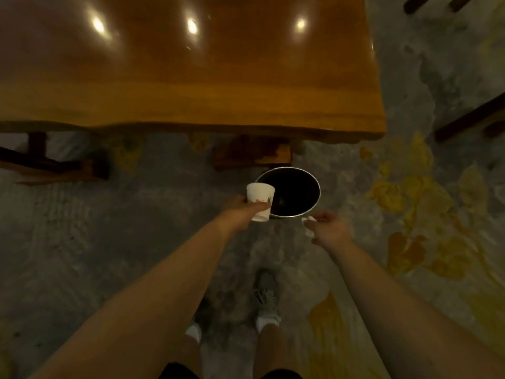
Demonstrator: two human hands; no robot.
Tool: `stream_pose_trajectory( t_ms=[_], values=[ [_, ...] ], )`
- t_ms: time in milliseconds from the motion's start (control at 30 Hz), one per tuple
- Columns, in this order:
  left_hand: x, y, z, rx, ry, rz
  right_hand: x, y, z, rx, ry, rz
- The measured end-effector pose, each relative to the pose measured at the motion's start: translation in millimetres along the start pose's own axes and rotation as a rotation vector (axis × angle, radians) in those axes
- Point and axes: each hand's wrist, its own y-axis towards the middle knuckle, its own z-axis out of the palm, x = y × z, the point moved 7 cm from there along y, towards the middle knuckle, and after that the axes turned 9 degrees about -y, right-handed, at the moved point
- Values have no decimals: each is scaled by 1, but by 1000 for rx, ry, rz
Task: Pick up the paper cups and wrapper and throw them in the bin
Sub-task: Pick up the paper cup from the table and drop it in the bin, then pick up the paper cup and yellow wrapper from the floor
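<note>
No readable text; paper cup [260,199] bears reddish print, too blurred to read.

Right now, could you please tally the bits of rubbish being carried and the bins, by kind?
Paper cups: 1, the white cup, held in the left hand at the bin's rim.
Wrappers: 1, the crumpled white wrapper in the right hand.
Bins: 1, the round dark bin on the floor by the table.
Total: 3.
</note>
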Motion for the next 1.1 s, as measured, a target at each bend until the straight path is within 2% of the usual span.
stream_pose_trajectory(
  t_ms=[233, 467, 733, 867, 1100],
  values=[
    [-3, 83, 55, -91, 15, 58, -18, 83, -5, 33, 181, 88],
    [-2, 143, 81, -67, -41, -19, -24, 151, 6, 59, 255, 125],
    [12, 154, 81, -91, 55, -44, -31, 157, 18, 127, 200, 88],
    [20, 139, 55, -67, 110, 66, -20, 139, 34, 135, 100, -21],
    [31, 74, -51, -236, 113, 288, 44, 74, 75, 155, -374, -393]
  ],
)
